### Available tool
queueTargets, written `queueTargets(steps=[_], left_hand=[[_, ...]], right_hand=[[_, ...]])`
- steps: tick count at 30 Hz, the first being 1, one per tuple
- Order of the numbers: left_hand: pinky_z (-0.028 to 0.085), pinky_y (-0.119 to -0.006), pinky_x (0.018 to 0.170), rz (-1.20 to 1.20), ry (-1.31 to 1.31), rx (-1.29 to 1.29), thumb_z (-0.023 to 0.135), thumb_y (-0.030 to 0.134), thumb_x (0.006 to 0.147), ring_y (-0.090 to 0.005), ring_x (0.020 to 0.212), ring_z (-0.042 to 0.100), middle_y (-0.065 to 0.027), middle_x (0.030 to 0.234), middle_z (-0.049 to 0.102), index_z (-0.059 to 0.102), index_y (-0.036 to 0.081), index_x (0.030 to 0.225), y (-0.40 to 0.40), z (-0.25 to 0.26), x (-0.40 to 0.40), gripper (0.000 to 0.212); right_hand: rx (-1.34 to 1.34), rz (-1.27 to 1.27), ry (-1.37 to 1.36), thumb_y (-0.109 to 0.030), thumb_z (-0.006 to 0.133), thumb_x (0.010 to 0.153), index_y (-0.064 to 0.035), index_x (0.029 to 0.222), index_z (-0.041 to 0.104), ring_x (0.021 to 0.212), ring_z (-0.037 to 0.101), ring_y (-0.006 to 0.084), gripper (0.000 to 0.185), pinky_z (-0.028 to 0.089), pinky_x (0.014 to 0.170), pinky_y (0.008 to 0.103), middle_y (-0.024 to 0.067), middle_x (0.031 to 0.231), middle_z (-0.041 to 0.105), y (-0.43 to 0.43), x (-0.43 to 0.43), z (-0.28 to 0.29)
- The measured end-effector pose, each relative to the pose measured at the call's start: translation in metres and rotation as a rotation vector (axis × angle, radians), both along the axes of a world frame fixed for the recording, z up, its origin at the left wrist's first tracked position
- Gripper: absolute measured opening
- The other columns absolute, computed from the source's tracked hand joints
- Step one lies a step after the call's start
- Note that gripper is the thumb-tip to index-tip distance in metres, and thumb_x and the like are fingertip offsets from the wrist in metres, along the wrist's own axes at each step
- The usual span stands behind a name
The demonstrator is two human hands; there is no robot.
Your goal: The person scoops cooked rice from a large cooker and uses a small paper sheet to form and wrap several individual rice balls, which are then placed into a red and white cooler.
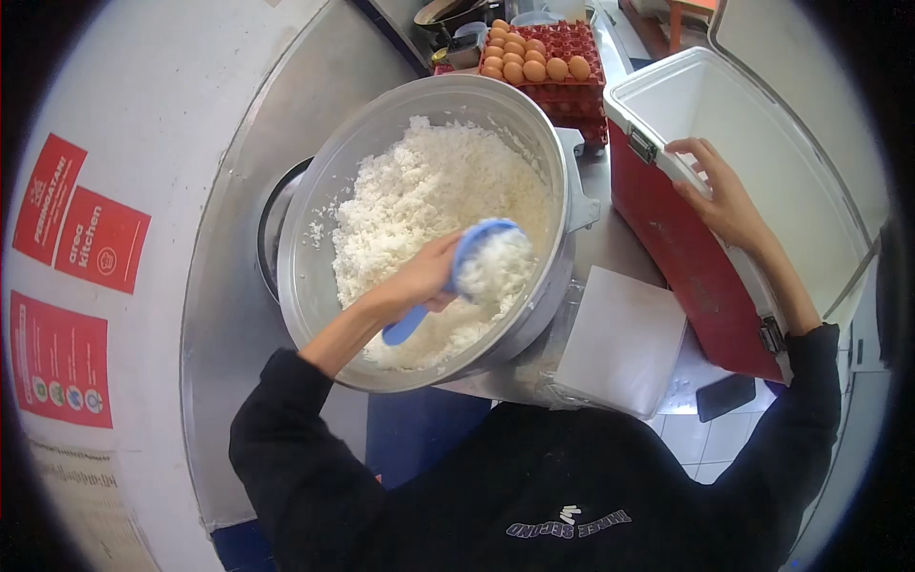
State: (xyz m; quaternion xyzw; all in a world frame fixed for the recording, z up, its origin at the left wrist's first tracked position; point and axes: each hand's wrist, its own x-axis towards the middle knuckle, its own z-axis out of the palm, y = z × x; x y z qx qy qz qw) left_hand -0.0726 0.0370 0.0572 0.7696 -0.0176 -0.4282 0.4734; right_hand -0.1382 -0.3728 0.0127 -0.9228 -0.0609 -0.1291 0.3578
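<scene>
A large round metal pot (307, 300) holds a big heap of cooked white rice (400, 207). My left hand (429, 275) is over the pot, closed on a blue plastic scoop (407, 325) whose bowl is full of rice; the scoop is slightly blurred. To the right, my right hand (718, 193) rests on the white rim of an open red and white cooler box (665, 222), thumb and fingers on either side of the edge. The visible inside of the cooler is white.
Stacked red egg trays (572, 111) with brown eggs (534, 70) stand behind the pot. White sheets (622, 343) lie between pot and cooler. A dark phone (725, 397) is near the cooler's front corner. A metal wall panel (229, 300) borders the left.
</scene>
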Motion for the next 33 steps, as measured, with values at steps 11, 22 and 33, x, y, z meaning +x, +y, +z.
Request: queueTargets(steps=[11,22,33], left_hand=[[0.027,-0.020,0.042,0.430,0.067,-0.323,0.039,0.029,0.109,-0.0032,0.052,0.036,0.0025,0.075,0.049,0.058,0.006,0.105,0.083,0.022,-0.019,0.030],[0.032,-0.023,0.041,0.351,-0.182,-1.342,0.043,0.017,0.108,-0.0075,0.053,0.034,-0.0039,0.082,0.038,0.047,-0.003,0.108,-0.060,0.003,-0.166,0.021],[0.054,-0.048,0.089,-0.165,-1.035,0.093,0.062,0.022,0.098,-0.0423,0.103,0.067,-0.0220,0.118,0.063,0.053,0.010,0.143,-0.148,-0.306,-0.227,0.047]], right_hand=[[-0.178,0.076,-0.110,-0.015,0.064,0.093,-0.0095,0.126,0.057,0.109,0.063,0.0435,0.034,0.050,0.094,0.0500,0.0204,0.124,0.062,-0.011,-0.002,0.003],[-0.197,-0.087,-0.341,-0.023,0.067,0.090,-0.0049,0.102,0.063,0.089,0.068,0.0280,0.022,0.051,0.077,0.0415,0.0113,0.095,0.070,0.075,-0.168,0.022],[0.254,-0.902,0.420,-0.035,0.074,0.088,-0.0025,0.102,0.057,0.087,0.069,0.0386,0.039,0.056,0.074,0.0478,0.0182,0.098,0.069,0.133,-0.299,-0.287]])
